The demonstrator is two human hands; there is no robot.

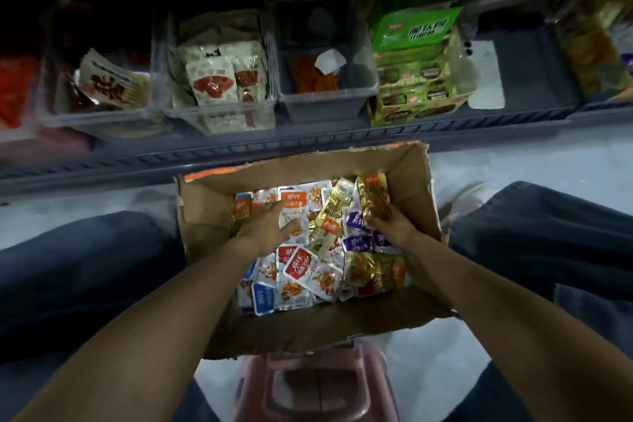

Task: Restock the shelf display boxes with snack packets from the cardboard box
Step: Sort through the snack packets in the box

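- Cardboard box [209, 216] sits open-topped between the person's knees and serves as the reference point for everything below.
- Inside the box lies a loose heap of snack packets [308, 267]: white-and-orange ones toward its left and near side, purple ones toward its right, gold ones scattered among them.
- Left hand [270, 226] is inside the box at its left half, fingers stretched out flat and resting on the white-and-orange packets. It closes round nothing.
- Right hand [390, 223] is inside the box at its right half, fingers curled round the lower end of a gold packet [375, 197], which stands tilted above the heap.
- Beyond the box's far wall runs the shelf edge [274, 144].
- On the shelf beyond the box stands a row of display boxes: two clear bins [219, 113] holding white-and-red packets, a grey bin [325, 103], and a green carton [418, 92] to the right.
- Pink stool [315, 384] is at the box's near side, partly under it.
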